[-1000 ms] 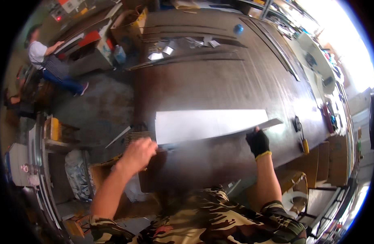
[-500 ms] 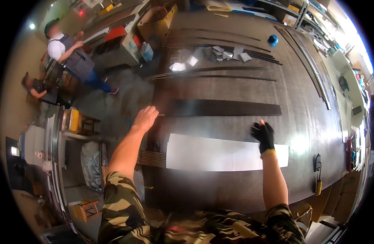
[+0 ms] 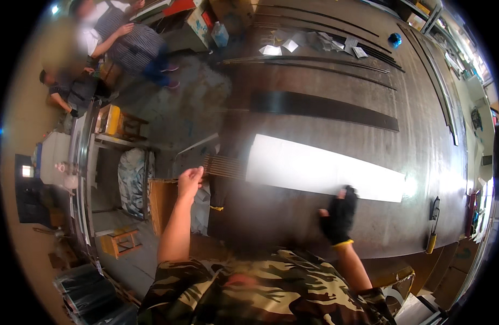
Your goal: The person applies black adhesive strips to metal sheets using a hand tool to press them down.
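A long white sheet point(image 3: 314, 169) lies across the dark table, with thin brown strips point(image 3: 225, 166) sticking out past its left end. Bare and with its fingers pressed together, my left hand point(image 3: 190, 183) is at the outer tips of these strips; what it pinches, if anything, is too small to make out. My right hand point(image 3: 339, 215) wears a black fingerless glove with a yellow cuff. Its thumb stands apart from the fingers, which reach the sheet's near edge, and nothing shows in it. Beyond the sheet lies a wide dark flat strip point(image 3: 325, 109).
Thin dark rods point(image 3: 314, 64) and scattered silvery pieces point(image 3: 325, 42) lie farther back on the table point(image 3: 293, 216). A yellow-handled tool point(image 3: 432, 238) rests at the right. Two people point(image 3: 127, 46) are at the far left, and a wooden stool point(image 3: 119, 244) stands on the floor.
My left hand has moved from the dark flat strip's end to the tips of the brown strips. My right hand has come nearer to me, to the white sheet's near edge. The view has shifted.
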A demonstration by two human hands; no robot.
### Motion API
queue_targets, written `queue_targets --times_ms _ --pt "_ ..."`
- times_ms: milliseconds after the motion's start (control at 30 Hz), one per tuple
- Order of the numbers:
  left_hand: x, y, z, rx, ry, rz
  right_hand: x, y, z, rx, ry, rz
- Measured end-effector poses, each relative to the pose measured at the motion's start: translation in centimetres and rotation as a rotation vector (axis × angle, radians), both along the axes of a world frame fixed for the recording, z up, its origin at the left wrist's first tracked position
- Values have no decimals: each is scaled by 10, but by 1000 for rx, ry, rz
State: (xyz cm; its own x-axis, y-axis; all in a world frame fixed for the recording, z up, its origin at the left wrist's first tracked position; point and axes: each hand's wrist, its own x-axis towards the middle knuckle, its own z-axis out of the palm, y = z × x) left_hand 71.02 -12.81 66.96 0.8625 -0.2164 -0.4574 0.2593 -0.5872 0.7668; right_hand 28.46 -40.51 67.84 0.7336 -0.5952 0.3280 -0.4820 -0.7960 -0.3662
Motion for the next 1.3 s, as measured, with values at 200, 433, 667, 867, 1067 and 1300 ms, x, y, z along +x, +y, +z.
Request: queue_targets --times_ms 200,433,667,867,1067,1300 --pt "-20 -5 -11 -220 169 -7 138 101 18 102 -101 373" --pt "-8 -1 -2 -355 289 218 171 149 20 853 -344 210" --pt "-65 65 63 -460 210 -157 79 103 19 1377 -342 -115" --pt "-110 101 27 -237 -4 -345 3 100 11 1200 -17 -157" --pt "-124 88 52 382 -564 -659 -23 86 14 729 559 -61" --pt "-136 48 31 -54 -785 -1111 83 115 37 262 317 268"
